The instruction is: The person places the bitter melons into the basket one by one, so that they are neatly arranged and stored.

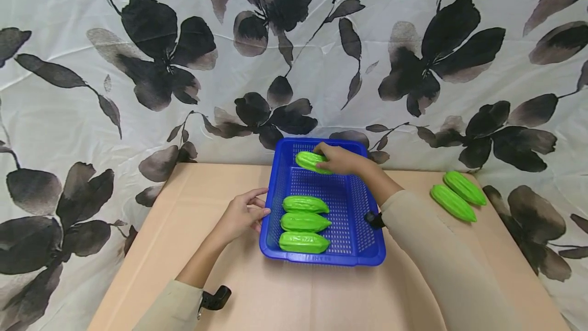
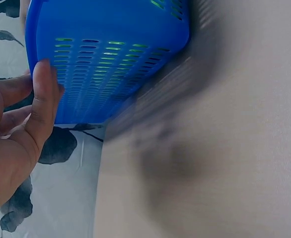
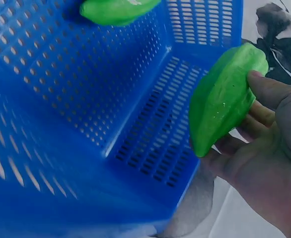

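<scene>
In the head view a blue plastic basket [image 1: 321,260] sits at the middle of the table. My right hand [image 1: 342,160] grips a ridged green star fruit [image 1: 309,161] over its far end. Seen from the right wrist, thumb and fingers wrap the held fruit [image 3: 225,99] near the basket's wall [image 3: 160,119]. My left hand [image 1: 239,216] is at the basket's left side. From the left wrist, its thumb and fingers lie on either side of the rim [image 2: 32,29]. Three more star fruits [image 1: 305,222] lie in a column inside the basket, at its near left.
Two star fruits [image 1: 452,203] lie side by side on the table at the right. A white cloth [image 1: 349,91] with dark flowers hangs behind the pale table [image 1: 229,290] and shows on both sides of it. Dark wrist cameras [image 1: 217,298] are worn at both cuffs.
</scene>
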Demonstrator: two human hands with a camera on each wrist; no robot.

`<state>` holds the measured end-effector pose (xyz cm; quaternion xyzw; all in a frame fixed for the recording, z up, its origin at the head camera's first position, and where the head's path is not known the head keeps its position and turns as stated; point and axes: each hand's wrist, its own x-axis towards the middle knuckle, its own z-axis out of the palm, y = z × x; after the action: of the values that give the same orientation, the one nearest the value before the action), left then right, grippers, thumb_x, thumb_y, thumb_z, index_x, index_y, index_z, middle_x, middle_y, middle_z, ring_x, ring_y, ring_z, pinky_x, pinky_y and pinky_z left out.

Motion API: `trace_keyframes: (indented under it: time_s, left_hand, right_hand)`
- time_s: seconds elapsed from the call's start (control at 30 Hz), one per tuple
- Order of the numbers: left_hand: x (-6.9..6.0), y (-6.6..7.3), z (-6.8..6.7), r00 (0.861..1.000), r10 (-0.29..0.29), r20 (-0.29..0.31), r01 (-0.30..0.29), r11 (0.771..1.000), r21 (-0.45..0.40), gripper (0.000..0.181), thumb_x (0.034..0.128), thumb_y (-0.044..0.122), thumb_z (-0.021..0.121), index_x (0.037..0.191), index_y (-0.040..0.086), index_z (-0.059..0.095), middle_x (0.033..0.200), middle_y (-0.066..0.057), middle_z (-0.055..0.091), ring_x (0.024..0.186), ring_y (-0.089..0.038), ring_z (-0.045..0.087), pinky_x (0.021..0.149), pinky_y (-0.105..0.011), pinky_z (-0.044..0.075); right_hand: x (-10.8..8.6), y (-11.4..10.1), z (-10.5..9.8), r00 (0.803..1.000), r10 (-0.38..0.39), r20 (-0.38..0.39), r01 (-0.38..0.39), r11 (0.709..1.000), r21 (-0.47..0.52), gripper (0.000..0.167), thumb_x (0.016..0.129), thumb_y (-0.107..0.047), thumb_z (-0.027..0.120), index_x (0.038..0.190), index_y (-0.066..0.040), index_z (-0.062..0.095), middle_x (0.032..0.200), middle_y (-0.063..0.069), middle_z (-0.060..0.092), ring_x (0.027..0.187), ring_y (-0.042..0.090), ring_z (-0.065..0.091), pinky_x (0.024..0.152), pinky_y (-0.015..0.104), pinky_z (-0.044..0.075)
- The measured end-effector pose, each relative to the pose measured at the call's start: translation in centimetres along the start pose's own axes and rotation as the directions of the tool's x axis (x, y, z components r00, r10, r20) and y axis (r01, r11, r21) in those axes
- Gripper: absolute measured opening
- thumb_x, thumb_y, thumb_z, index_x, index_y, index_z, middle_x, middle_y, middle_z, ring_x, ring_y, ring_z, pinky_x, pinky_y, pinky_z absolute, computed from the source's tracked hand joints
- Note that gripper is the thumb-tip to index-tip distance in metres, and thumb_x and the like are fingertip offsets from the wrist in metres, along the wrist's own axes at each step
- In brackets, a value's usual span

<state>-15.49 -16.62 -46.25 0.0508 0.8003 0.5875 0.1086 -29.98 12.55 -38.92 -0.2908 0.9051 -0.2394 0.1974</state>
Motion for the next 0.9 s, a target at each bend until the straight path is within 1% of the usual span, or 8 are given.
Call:
trace_keyframes:
  time_s: [0.07, 0.13, 0.33, 0.5, 0.67, 0.83, 0.9]
  left_hand:
    - [0.0, 0.0, 0.0, 1.0, -0.002, -0.002, 0.002, 1.0, -0.003, 0.059, 0.0957, -0.002, 0.068, 0.151, 0.0, 0.048, 0.107, -0.02, 0.067, 0.059, -0.017, 0.066, 0.055, -0.039, 0.065]
    - [0.1, 0.0, 0.0, 1.0, -0.006, -0.004, 0.006, 1.0, -0.007, 0.058, 0.0955, -0.002, 0.069, 0.15, 0.001, 0.049, 0.106, -0.02, 0.067, 0.059, -0.017, 0.066, 0.055, -0.038, 0.065]
    - [0.2, 0.1, 0.1, 1.0, 0.001, 0.007, -0.001, 1.0, -0.011, 0.059, 0.0953, -0.002, 0.069, 0.15, 0.0, 0.049, 0.106, -0.02, 0.067, 0.058, -0.016, 0.066, 0.054, -0.035, 0.065]
    - [0.0, 0.2, 0.0, 1.0, -0.01, -0.004, 0.01, 1.0, -0.011, 0.059, 0.0948, -0.003, 0.069, 0.15, 0.001, 0.049, 0.106, -0.02, 0.067, 0.058, -0.017, 0.066, 0.054, -0.037, 0.065]
    - [-0.2, 0.1, -0.1, 1.0, -0.011, 0.012, 0.011, 1.0, -0.023, 0.059, 0.0954, -0.003, 0.068, 0.151, 0.0, 0.048, 0.106, -0.021, 0.066, 0.059, -0.017, 0.067, 0.055, -0.038, 0.065]
    - [-0.1, 0.2, -0.1, 1.0, 0.002, 0.011, -0.002, 1.0, -0.025, 0.059, 0.0954, -0.003, 0.068, 0.151, -0.001, 0.048, 0.106, -0.021, 0.065, 0.06, -0.017, 0.067, 0.056, -0.039, 0.066]
    - [0.0, 0.2, -0.1, 1.0, 0.006, 0.01, -0.005, 1.0, -0.023, 0.059, 0.0954, -0.004, 0.068, 0.151, -0.001, 0.048, 0.106, -0.021, 0.065, 0.06, -0.017, 0.067, 0.056, -0.041, 0.066]
  right_hand:
    - [0.2, 0.0, 0.5, 1.0, 0.001, 0.02, -0.001, 1.0, 0.001, 0.047, 0.108, -0.021, 0.056, 0.148, 0.0, 0.042, 0.143, 0.02, 0.055, 0.13, 0.034, 0.056, 0.109, 0.051, 0.051]
    - [0.5, 0.0, 1.0, 0.999, 0.004, 0.037, -0.003, 1.0, -0.005, 0.046, 0.108, -0.021, 0.056, 0.147, -0.001, 0.044, 0.142, 0.019, 0.057, 0.13, 0.034, 0.056, 0.11, 0.05, 0.051]
    - [1.3, 0.4, 2.1, 0.995, 0.022, 0.1, -0.019, 0.999, -0.028, 0.045, 0.108, -0.021, 0.055, 0.149, -0.002, 0.046, 0.146, 0.017, 0.056, 0.136, 0.032, 0.053, 0.114, 0.049, 0.048]
    - [2.5, 0.4, 3.2, 0.991, 0.001, 0.136, 0.006, 0.999, -0.052, 0.046, 0.108, -0.022, 0.054, 0.148, 0.0, 0.048, 0.147, 0.018, 0.056, 0.139, 0.033, 0.051, 0.117, 0.049, 0.047]
    - [3.2, 0.6, 4.2, 0.982, 0.01, 0.189, 0.004, 0.997, -0.073, 0.047, 0.108, -0.021, 0.054, 0.149, 0.001, 0.048, 0.15, 0.019, 0.054, 0.143, 0.034, 0.048, 0.121, 0.048, 0.044]
    - [3.4, 1.0, 4.7, 0.978, 0.022, 0.206, -0.006, 0.997, -0.076, 0.047, 0.108, -0.02, 0.054, 0.149, 0.001, 0.049, 0.151, 0.02, 0.053, 0.144, 0.035, 0.046, 0.123, 0.048, 0.041]
    - [3.5, 1.0, 4.8, 0.978, 0.021, 0.209, -0.005, 0.997, -0.076, 0.046, 0.108, -0.02, 0.054, 0.148, 0.001, 0.05, 0.151, 0.02, 0.053, 0.144, 0.035, 0.046, 0.123, 0.048, 0.041]
